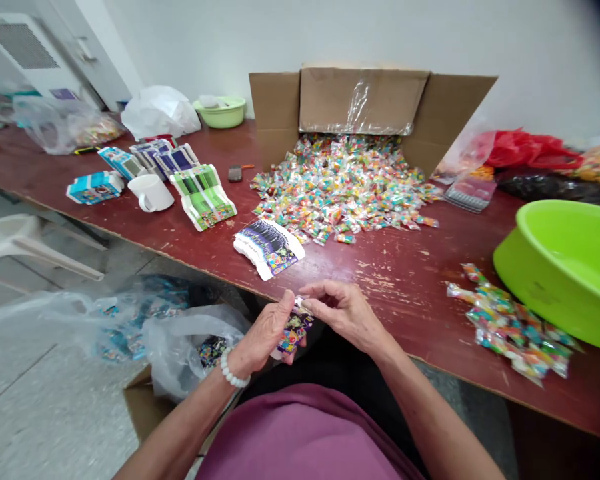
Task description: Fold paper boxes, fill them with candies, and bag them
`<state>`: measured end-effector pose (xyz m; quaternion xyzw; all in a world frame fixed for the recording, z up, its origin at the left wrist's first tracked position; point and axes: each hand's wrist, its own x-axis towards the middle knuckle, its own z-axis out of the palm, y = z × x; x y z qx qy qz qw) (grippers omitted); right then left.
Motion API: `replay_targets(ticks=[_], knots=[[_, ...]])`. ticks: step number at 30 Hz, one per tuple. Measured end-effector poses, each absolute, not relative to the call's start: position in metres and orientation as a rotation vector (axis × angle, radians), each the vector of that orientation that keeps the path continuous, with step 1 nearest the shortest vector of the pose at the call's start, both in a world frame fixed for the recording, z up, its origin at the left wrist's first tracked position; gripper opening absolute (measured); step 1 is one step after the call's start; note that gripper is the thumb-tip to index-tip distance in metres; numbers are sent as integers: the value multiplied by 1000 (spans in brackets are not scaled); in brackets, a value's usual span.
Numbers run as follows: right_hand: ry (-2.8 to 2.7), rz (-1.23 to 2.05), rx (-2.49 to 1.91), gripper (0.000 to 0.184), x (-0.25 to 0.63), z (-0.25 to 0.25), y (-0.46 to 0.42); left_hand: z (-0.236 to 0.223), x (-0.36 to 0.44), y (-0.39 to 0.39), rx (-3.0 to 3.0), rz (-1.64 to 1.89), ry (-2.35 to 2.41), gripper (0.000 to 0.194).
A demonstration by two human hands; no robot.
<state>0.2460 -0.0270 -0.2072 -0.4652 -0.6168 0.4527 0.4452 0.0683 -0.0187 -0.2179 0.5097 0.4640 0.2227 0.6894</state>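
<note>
My left hand [265, 337] is closed around a small dark printed carton [296, 328] with colourful pictures, held just off the table's front edge. At the carton's upper end, the thumb and fingers of my right hand [350, 313] pinch its white flap; whether anything else is between these fingertips is hidden. Just beyond my hands lies a fanned stack of flat purple-and-white cartons [270, 248]. Behind it, a big heap of small wrapped candies [340, 190] spills from an open cardboard box [363, 100].
A bright green basin [540, 280] stands at the right beside a small pile of wrapped candies [510, 327]. Leftward are green cartons [205, 193], a white mug [151, 193] and blue boxes [95, 187]. Plastic bags [190, 340] sit below the table's edge, near a white stool [30, 237].
</note>
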Motion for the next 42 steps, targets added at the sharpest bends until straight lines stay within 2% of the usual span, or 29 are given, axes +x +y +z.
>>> replay_targets(ticks=[6, 12, 17, 19, 22, 24, 26, 29, 32, 35, 39, 42], knots=[[-1687, 858, -1236, 14, 246, -196, -28, -217, 73, -20, 1084, 500, 1039, 75], [-1665, 1120, -1076, 19, 246, -195, -29, -217, 75, -18, 1007, 561, 1080, 75], [-1513, 958, -1068, 23, 225, -226, -41, -227, 83, -19, 800, 666, 1029, 70], [-1490, 897, -1090, 25, 222, -236, -41, -231, 85, -21, 740, 703, 970, 65], [-1634, 927, -1116, 23, 233, -245, -24, -234, 85, -24, 667, 755, 872, 45], [-1783, 850, -1276, 23, 253, -247, 0, -234, 82, -30, 633, 736, 834, 42], [-1837, 469, -1603, 26, 279, -251, 32, -237, 78, -39, 601, 662, 825, 43], [-1775, 219, -1801, 31, 315, -263, 80, -247, 67, -56, 527, 533, 852, 44], [-1804, 102, -1895, 26, 335, -278, 108, -254, 47, -64, 558, 473, 919, 48], [-1854, 2, -1944, 24, 341, -289, 111, -247, 20, -53, 898, 322, 995, 49], [-1917, -109, -1958, 26, 343, -295, 92, -228, -10, -30, 1302, -134, 970, 40], [-1936, -159, -1946, 26, 343, -302, 71, -224, -14, -23, 1369, -276, 878, 31]])
